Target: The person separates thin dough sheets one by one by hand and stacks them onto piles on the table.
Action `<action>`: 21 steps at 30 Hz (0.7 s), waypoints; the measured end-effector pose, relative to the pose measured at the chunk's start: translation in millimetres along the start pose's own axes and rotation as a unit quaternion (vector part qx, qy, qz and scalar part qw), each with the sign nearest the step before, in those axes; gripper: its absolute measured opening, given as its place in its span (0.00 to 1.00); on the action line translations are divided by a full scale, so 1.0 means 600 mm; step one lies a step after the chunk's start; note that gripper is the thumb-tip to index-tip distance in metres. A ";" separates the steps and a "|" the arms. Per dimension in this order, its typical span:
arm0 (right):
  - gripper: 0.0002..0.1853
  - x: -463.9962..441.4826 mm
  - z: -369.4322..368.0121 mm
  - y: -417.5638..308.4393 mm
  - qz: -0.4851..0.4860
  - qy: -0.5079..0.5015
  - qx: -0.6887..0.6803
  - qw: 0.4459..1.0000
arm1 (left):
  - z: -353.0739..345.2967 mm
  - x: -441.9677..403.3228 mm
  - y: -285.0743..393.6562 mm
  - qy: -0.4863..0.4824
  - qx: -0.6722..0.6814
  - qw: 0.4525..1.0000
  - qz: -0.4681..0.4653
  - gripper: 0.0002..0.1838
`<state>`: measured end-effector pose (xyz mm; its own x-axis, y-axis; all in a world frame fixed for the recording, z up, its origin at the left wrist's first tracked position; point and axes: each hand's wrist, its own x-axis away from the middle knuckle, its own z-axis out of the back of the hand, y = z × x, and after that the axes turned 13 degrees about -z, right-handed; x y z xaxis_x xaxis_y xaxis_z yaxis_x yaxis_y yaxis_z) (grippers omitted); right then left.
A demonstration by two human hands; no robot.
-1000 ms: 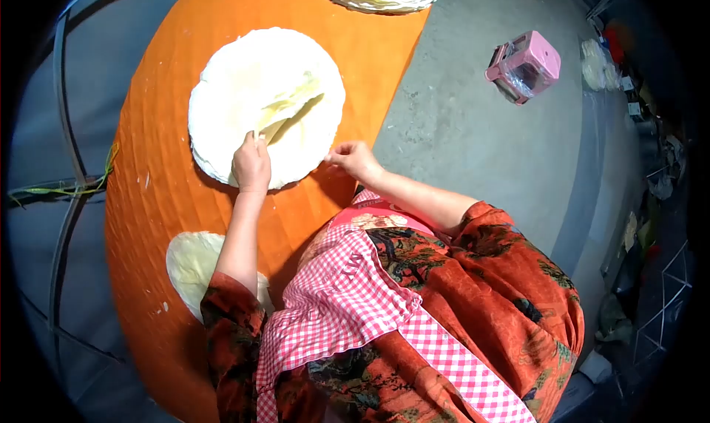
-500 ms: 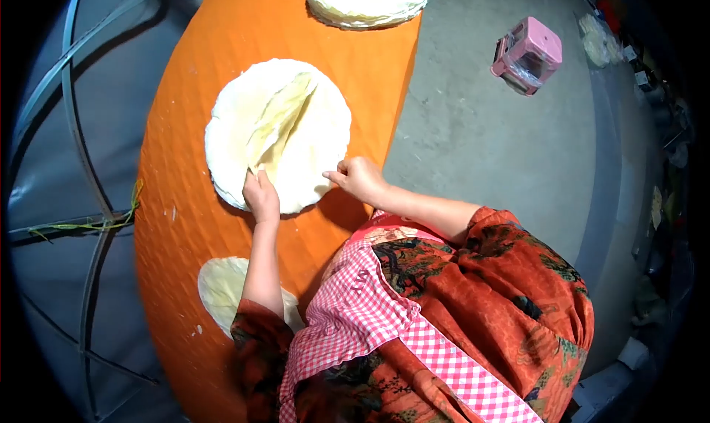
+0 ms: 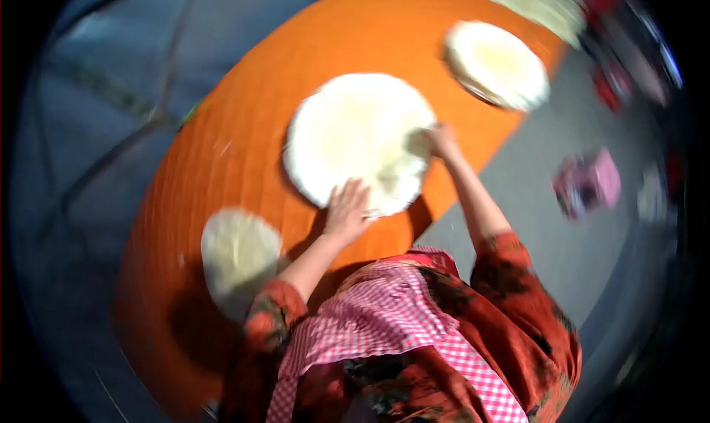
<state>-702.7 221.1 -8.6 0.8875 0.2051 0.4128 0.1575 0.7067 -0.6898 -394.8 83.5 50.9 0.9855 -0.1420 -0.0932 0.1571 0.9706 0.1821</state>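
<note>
A thick round stack of thin pale flatbreads (image 3: pixel 355 131) lies on the orange-covered table in front of me. My left hand (image 3: pixel 347 210) rests on its near edge, fingers stretched out and lying on the top sheet. At the stack's right edge is my right hand (image 3: pixel 441 140), its fingertips at the rim. Motion blur hides whether those fingers pinch a sheet. A single thin flatbread (image 3: pixel 238 253) lies apart at the lower left, near my left forearm.
The orange table cover (image 3: pixel 244 127) has a curved left edge. Farther right sits a second flatbread stack (image 3: pixel 497 64), with more pale sheets (image 3: pixel 529 1) at the far end. A pink stool-like object (image 3: pixel 589 183) stands on the grey floor. Metal bars (image 3: pixel 111 164) are at the left.
The raised, folded top sheet now lies flat on the stack. My left hand has opened onto the near edge; my right hand has moved up along the right rim. The view has shifted.
</note>
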 end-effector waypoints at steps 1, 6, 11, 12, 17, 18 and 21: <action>0.27 0.041 0.022 -0.022 0.009 0.022 -0.015 1.000 | -0.005 0.017 0.004 0.001 -0.001 1.000 0.003 0.37; 0.27 0.217 0.026 -0.124 0.367 0.229 0.085 0.898 | 0.000 0.147 0.066 0.201 0.131 0.970 0.049 0.19; 0.13 0.367 -0.152 -0.149 0.396 -0.261 0.015 0.880 | -0.053 0.375 0.109 0.479 0.171 0.767 0.392 0.05; 0.12 0.426 -0.191 -0.162 0.334 -0.357 0.060 0.870 | -0.094 0.431 0.110 0.508 0.190 0.691 0.478 0.05; 0.13 0.520 -0.469 -0.108 0.137 -0.473 0.126 0.861 | -0.084 0.624 0.060 0.608 0.296 0.454 0.580 0.05; 0.15 0.549 -0.484 -0.118 0.030 -0.489 0.072 0.869 | -0.079 0.642 0.039 0.618 0.312 0.429 0.580 0.05; 0.18 0.618 -0.506 -0.141 -0.178 -0.487 -0.027 0.854 | -0.085 0.671 -0.027 0.647 0.414 0.333 0.546 0.07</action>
<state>-255.4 32.0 22.5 0.0010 0.4683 0.8836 0.3857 0.8150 -0.4324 -3.9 20.3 -39.8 -0.2851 0.9316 0.2254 0.2423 -0.1574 0.9573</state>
